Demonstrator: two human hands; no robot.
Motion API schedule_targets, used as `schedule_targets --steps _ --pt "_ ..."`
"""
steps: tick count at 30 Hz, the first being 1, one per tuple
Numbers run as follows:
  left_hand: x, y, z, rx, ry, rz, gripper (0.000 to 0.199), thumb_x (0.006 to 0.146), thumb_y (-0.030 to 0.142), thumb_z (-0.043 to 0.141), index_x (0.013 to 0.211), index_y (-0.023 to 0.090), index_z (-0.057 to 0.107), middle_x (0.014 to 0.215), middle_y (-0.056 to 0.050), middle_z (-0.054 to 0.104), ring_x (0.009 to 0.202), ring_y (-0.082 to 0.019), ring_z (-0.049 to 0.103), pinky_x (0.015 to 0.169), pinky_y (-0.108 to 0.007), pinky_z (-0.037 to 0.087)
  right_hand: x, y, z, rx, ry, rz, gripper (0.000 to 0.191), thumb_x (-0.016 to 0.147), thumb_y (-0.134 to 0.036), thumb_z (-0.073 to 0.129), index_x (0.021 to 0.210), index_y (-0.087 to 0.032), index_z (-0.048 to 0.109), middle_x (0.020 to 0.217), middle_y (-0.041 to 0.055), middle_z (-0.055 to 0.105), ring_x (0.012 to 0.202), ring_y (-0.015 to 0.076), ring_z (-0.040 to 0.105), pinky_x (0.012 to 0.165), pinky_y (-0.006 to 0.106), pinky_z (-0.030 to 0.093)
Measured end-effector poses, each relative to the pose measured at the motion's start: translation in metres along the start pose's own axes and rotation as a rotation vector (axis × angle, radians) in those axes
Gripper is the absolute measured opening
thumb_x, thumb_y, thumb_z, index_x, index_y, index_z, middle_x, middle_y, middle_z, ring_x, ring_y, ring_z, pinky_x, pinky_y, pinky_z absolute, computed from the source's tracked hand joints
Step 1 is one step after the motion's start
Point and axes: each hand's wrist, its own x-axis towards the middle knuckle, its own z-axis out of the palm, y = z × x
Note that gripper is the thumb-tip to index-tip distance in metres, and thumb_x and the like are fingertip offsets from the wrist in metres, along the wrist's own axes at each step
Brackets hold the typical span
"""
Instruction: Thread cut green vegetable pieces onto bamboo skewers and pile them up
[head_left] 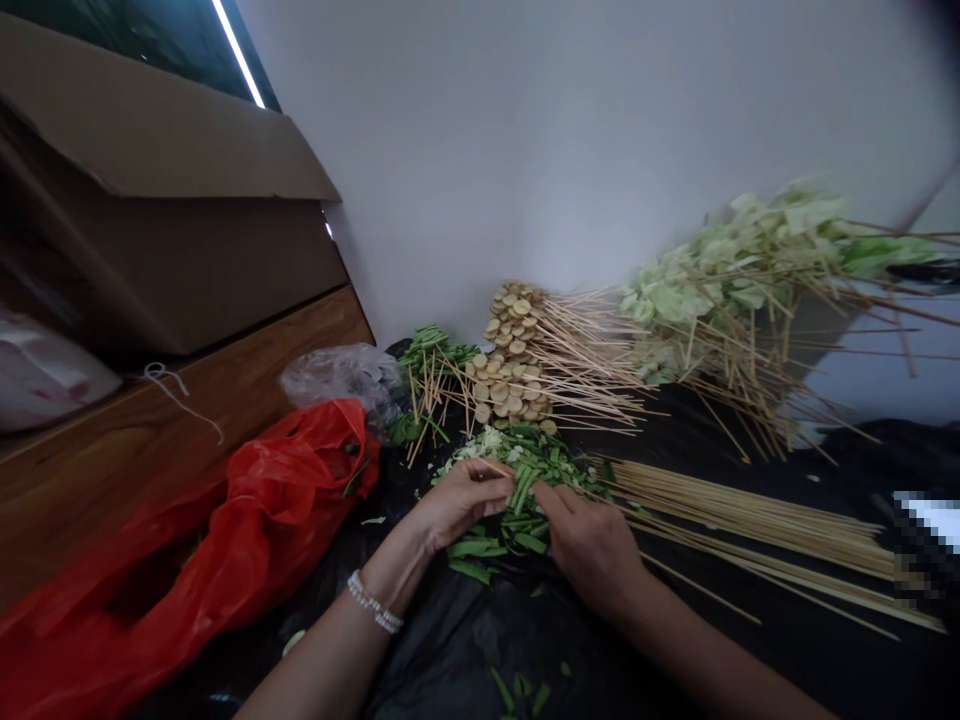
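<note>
Over a pile of cut green vegetables (551, 455), my two hands meet with fingertips close together. My left hand (474, 495), a beaded bracelet on its wrist, is closed in a pinch on a thin wooden skewer (495, 467). Between the hands is a row of short green vegetable pieces (524, 488); whether all of them are on the skewer is hard to see. The fingers of my right hand (592, 540) are closed at the right end of that row. Longer flat green pieces (480, 548) lie below my left fingers.
Loose bamboo skewers (735, 510) lie right of the pile. Behind stand skewered round pale slices (514, 385), skewered green stalks (431, 350) and skewered leafy cabbage (742, 250) by the wall. A red plastic bag (262, 500), clear bag (345, 380) and cardboard box (187, 250) are at left.
</note>
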Motion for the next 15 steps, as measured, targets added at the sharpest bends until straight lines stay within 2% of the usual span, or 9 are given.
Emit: schedule_targets --steps 3,7,9,11,15 --pt "-0.001 0.0 0.005 0.024 -0.026 0.035 0.026 0.054 0.02 0.087 0.073 0.011 0.071 0.068 0.0 0.064 0.061 -0.008 0.058 0.065 -0.022 0.047 0.001 0.001 0.0 -0.006 0.004 0.0 0.033 0.078 -0.005 0.048 0.105 -0.017 0.063 0.072 -0.0002 0.063 0.055 0.0119 0.054 0.051 0.027 0.028" --pt "0.0 0.008 -0.005 0.135 0.024 0.106 0.031 0.061 0.03 0.083 0.085 0.013 0.073 0.074 -0.003 0.068 0.065 -0.009 0.059 0.064 -0.02 0.045 0.002 0.012 -0.001 -0.055 0.016 0.051 0.032 0.08 -0.006 0.046 0.104 -0.018 0.063 0.073 0.0 0.064 0.056 0.0119 0.055 0.052 0.027 0.028" --pt "0.002 0.013 -0.012 0.281 0.083 0.185 0.027 0.065 0.033 0.08 0.084 0.014 0.074 0.072 -0.003 0.068 0.062 -0.009 0.057 0.059 -0.018 0.042 0.002 0.018 -0.002 -0.081 0.033 0.079 0.032 0.081 -0.006 0.045 0.105 -0.018 0.063 0.076 0.0006 0.065 0.058 0.0121 0.057 0.052 0.027 0.028" --pt "0.002 0.015 -0.017 0.476 0.087 0.268 0.021 0.066 0.031 0.079 0.077 0.014 0.074 0.068 -0.003 0.067 0.059 -0.009 0.054 0.057 -0.019 0.04 0.003 0.022 -0.002 -0.101 0.043 0.089 0.032 0.082 -0.008 0.045 0.107 -0.018 0.063 0.078 0.001 0.066 0.058 0.012 0.057 0.052 0.027 0.028" --pt "0.003 0.012 -0.018 0.857 -0.034 0.386 0.011 0.069 0.028 0.076 0.072 0.017 0.075 0.068 -0.003 0.066 0.063 -0.014 0.056 0.06 -0.022 0.04 0.003 0.023 -0.002 -0.106 0.007 0.1 0.032 0.083 -0.009 0.044 0.107 -0.019 0.063 0.078 0.0009 0.066 0.059 0.0114 0.056 0.052 0.026 0.028"
